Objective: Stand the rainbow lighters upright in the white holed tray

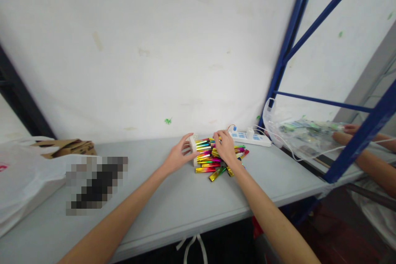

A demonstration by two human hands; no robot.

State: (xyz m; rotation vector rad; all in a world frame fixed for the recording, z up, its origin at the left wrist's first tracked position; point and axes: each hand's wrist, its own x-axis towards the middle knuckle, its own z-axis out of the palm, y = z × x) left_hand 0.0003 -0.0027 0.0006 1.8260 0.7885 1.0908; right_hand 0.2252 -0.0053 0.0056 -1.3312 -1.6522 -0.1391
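Observation:
A heap of slim, shiny sticks (208,159) in gold, red, green and blue lies on the grey tabletop (173,210). Along the heap's left side stands a narrow white block (193,148). My left hand (180,155) grips this block from the left, thumb on the near side and fingers round the far side. Over the back right of the heap, my right hand (225,146) has its fingers bent down among the sticks. What those fingers pinch is hidden.
A white power strip (250,138) with plugs and a cable lies behind the heap. At left are a white plastic bag (27,177), cardboard (68,147) and a blurred-out dark item (99,185). Right of the blue rack post (352,144), another person's arms (368,152) reach toward a clear bag (309,132).

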